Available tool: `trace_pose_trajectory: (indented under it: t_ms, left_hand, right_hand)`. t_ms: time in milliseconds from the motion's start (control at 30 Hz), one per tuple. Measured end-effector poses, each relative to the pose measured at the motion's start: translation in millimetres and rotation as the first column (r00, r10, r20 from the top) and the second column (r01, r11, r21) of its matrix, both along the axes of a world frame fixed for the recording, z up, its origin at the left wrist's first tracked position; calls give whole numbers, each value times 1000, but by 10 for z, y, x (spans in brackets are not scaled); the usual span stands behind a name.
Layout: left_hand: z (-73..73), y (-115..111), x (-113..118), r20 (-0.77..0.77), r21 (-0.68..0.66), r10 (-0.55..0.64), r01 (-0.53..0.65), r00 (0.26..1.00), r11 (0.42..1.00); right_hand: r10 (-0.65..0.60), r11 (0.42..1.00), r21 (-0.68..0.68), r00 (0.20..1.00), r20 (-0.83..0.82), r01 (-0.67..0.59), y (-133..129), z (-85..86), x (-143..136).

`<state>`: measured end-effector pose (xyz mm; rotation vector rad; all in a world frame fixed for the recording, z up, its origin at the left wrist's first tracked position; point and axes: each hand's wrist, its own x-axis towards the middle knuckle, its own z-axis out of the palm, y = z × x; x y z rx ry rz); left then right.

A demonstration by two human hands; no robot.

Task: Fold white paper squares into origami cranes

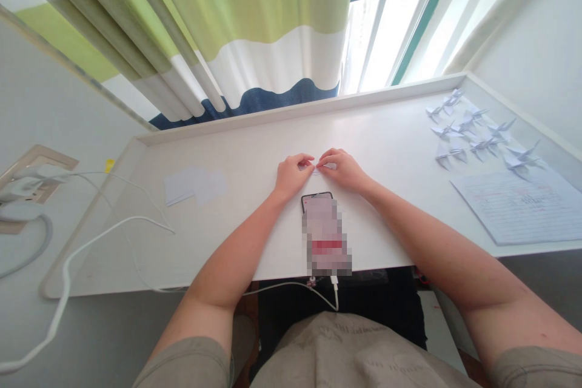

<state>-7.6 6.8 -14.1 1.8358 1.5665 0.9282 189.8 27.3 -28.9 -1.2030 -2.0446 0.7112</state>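
Note:
Near the middle of the white desk, my left hand (295, 174) and my right hand (340, 168) meet at their fingertips. Between them is a small piece of white paper (316, 172), mostly covered by the fingers, so its shape is hard to make out. Both hands are pinched closed on it. Just below the hands, toward my body, lies a phone (325, 233) with a white cable plugged into its near end.
Several folded paper cranes (486, 133) stand at the back right, above a written sheet (522, 206). White paper squares (179, 188) lie on the left of the desk (254, 151). A white cable (91, 248) crosses the left edge from a wall socket.

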Motion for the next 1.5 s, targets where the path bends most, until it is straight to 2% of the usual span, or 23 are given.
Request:
trace_pose_trajectory:
  t_ms: [200,533,833,1233,1500]
  left_hand:
    - [-17,43,4,45,-22,9,-8,999,1000]
    - [-11,2,74,4,-15,94,-94,996,995]
    - [21,-64,11,-97,30,-5,8,995,1000]
    - [3,-68,1,-124,27,7,-4,992,1000]
    - [35,-72,-6,-200,105,68,-48,977,993]
  right_hand:
    - [-8,1000,6,1000,7,8,-3,-22,-6]
    - [-16,1000,21,1000,-3,16,3,-35,-14]
    - [-32,999,18,999,-9,33,5,-32,-36]
    - [34,999,12,999,-4,-34,29,-58,15]
    - [-24,998,65,995,95,18,-125,3,37]
